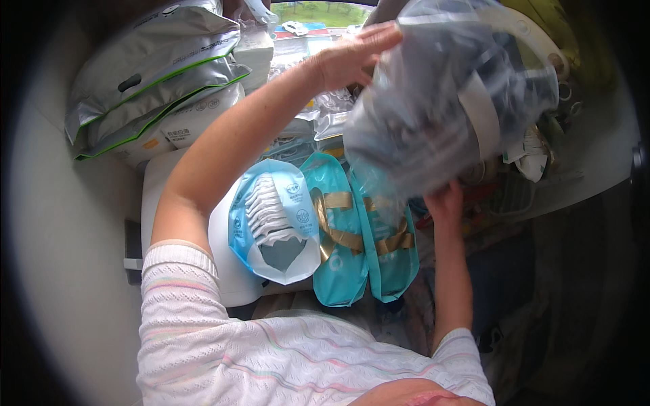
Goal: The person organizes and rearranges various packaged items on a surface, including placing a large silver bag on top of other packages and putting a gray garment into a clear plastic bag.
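Observation:
In front of me a large clear plastic bag (431, 111) with dark grey, soft-looking contents is held up at the right, blurred by motion. A pale strip (480, 114) shows on its side. My left hand (363, 53) is at its upper left edge, the fingers stretched along the plastic. Under its lower edge, my right hand (446, 200) grips it from below; some fingertips are hidden. Below the bag stand two turquoise bags (340, 269) with gold ribbon handles. Beside them, an open blue-and-white pack (299, 269) shows a row of folded white pads (266, 210).
Silver packages with green edging (167, 66) are piled at the left. A white rounded container (226, 274) sits behind the open pack. At the right are a white curved object (538, 40) and yellow-green fabric (574, 30). A window (325, 18) is at the back.

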Tool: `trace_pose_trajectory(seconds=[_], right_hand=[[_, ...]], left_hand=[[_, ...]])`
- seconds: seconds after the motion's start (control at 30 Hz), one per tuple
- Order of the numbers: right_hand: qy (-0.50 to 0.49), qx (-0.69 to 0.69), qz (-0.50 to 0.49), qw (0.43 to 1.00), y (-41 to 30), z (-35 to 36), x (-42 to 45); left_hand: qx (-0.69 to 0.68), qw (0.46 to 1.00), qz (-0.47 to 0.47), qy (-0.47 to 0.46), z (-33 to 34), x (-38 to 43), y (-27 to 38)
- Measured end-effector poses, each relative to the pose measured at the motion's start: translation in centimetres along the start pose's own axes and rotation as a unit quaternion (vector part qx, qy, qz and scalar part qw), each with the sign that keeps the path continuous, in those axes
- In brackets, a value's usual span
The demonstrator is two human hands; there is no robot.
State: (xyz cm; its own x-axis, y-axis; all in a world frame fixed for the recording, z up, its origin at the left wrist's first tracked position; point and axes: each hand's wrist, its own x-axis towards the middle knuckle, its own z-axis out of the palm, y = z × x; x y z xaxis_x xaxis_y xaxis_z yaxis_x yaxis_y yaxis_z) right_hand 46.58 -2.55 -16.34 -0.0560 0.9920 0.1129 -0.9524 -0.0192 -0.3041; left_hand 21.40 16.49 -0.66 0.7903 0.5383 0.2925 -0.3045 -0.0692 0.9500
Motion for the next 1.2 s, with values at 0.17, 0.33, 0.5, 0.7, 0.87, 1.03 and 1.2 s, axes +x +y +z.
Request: trace_pose_trajectory(seconds=[0.17, 0.33, 0.5, 0.7, 0.87, 1.03, 1.2], right_hand=[[-0.080, -0.051, 0.009, 0.995, -2.6, 1.9, 12.6], [-0.050, -0.142, -0.035, 0.988, -3.9, 4.0, 23.3], [0.095, -0.274, -0.028, 0.957, -3.9, 1.6, 26.2], [0.069, -0.244, -0.063, 0.965, -5.4, 1.3, 27.9], [0.105, -0.390, -0.272, 0.873, -8.1, 3.4, 27.1], [0.174, -0.514, -0.301, 0.784, -9.3, 3.4, 26.2], [0.262, -0.583, -0.304, 0.707, -10.5, 3.3, 26.6]], left_hand=[[0.043, 0.989, 0.048, 0.129, -4.4, 6.5, 3.5], [0.132, 0.969, 0.033, 0.208, -6.7, 9.8, 3.7], [0.196, 0.956, -0.111, 0.189, -7.4, 9.7, -0.6], [0.231, 0.949, -0.095, 0.191, -6.6, 11.5, -0.6], [0.221, 0.945, -0.141, 0.194, -7.3, 11.7, 0.1], [0.215, 0.925, -0.214, 0.229, -8.1, 11.2, -1.8], [0.610, 0.704, 0.043, 0.362, -6.3, 11.6, -0.8]])
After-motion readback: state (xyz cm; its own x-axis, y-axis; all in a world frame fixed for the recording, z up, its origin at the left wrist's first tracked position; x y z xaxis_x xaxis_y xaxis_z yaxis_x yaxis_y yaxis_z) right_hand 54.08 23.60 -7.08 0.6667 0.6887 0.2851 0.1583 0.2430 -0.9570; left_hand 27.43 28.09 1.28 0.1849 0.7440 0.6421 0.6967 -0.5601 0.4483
